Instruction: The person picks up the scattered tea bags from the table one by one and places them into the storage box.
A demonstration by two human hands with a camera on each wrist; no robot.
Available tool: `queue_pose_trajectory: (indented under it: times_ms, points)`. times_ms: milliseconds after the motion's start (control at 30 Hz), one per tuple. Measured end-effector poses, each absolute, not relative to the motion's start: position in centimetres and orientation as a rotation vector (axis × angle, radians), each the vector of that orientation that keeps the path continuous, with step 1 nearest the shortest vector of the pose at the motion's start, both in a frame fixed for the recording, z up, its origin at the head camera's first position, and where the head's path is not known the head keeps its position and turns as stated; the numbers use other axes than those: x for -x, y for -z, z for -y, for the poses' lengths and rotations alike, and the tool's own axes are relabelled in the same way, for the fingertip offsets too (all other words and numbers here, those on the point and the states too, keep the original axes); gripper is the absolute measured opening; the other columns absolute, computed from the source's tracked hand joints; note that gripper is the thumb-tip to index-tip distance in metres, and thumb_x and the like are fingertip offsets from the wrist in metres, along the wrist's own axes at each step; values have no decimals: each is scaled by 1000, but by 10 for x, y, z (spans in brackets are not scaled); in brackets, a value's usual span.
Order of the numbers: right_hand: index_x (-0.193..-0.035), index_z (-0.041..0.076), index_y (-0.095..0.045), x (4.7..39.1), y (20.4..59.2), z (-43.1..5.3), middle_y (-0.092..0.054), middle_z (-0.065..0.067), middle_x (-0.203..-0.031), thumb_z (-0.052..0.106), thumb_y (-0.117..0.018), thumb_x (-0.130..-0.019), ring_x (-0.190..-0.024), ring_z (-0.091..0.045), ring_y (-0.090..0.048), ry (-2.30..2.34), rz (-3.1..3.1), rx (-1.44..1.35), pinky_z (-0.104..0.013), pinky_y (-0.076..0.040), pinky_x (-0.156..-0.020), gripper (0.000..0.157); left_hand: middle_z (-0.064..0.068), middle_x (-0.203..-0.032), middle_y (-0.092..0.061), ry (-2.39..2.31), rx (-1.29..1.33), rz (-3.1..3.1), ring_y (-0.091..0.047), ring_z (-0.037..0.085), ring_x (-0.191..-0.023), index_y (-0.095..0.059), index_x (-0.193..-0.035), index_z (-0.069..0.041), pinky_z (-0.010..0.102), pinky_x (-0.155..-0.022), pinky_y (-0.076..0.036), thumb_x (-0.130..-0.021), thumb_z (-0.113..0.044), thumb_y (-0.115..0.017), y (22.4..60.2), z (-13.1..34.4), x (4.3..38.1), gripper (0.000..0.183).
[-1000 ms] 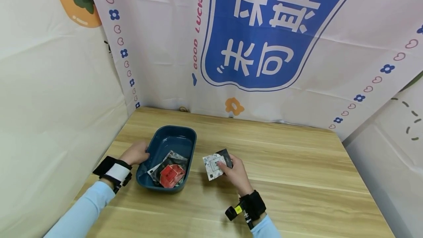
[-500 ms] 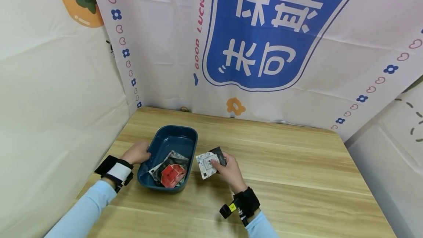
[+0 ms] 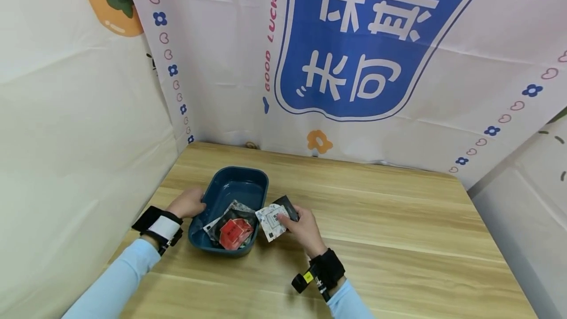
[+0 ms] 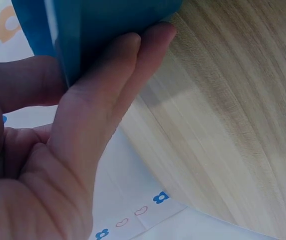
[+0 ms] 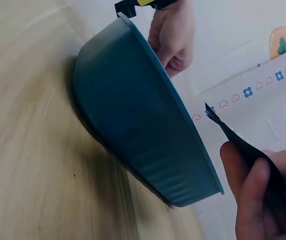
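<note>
A dark blue rectangular tub [image 3: 236,190] stands on the table at the left. My left hand [image 3: 188,203] holds its left wall; in the left wrist view the wall [image 4: 67,35] sits between thumb and fingers. In the tub's near half lie several packets, a red packet [image 3: 235,233] on top of black and white ones. My right hand [image 3: 304,228] pinches a white printed sachet [image 3: 267,216] together with a black sachet [image 3: 289,205]. These are at the tub's right rim, the white one overlapping it in the head view. The right wrist view shows the black sachet [image 5: 243,147] edge-on, above rim level.
The wooden table [image 3: 390,230] extends far to the right of the tub. A printed cloth [image 3: 230,63] hangs behind the table's back edge, and a pale cloth wall [image 3: 88,127] rises on the left.
My right hand has moved left with the two sachets, from the table's middle up to the tub's right rim. My left hand keeps its hold on the tub, and the view has shifted slightly.
</note>
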State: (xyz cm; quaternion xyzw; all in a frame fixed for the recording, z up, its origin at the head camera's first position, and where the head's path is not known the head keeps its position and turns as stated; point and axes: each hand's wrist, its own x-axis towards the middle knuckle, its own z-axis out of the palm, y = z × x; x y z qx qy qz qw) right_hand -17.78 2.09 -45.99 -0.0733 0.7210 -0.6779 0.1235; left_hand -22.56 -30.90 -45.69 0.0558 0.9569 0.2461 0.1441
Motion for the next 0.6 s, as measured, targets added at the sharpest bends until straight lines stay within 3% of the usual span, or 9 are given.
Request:
queue_pose_trajectory:
  times_ms: [200, 600]
  points:
    - [-111, -10, -66, 179, 458, -17, -72, -24, -96, 5, -65, -92, -74, -8, -65, 1976, -2128, 227, -20, -53, -63, 24, -2, -58, -38, -715, -152, -2754, -43, 13, -51, -40, -63, -12, 25, -51, -36, -89, 1, -53, 457, 307, 228, 32]
    - [-108, -10, -66, 181, 455, -2, -71, -23, -92, 6, -66, -92, -71, -8, -63, 1983, -2133, 268, -19, -52, -61, 23, -2, -58, -38, -729, -164, -2772, -43, 13, -51, -40, -63, -12, 25, -50, -35, -89, 1, -53, 458, 307, 226, 32]
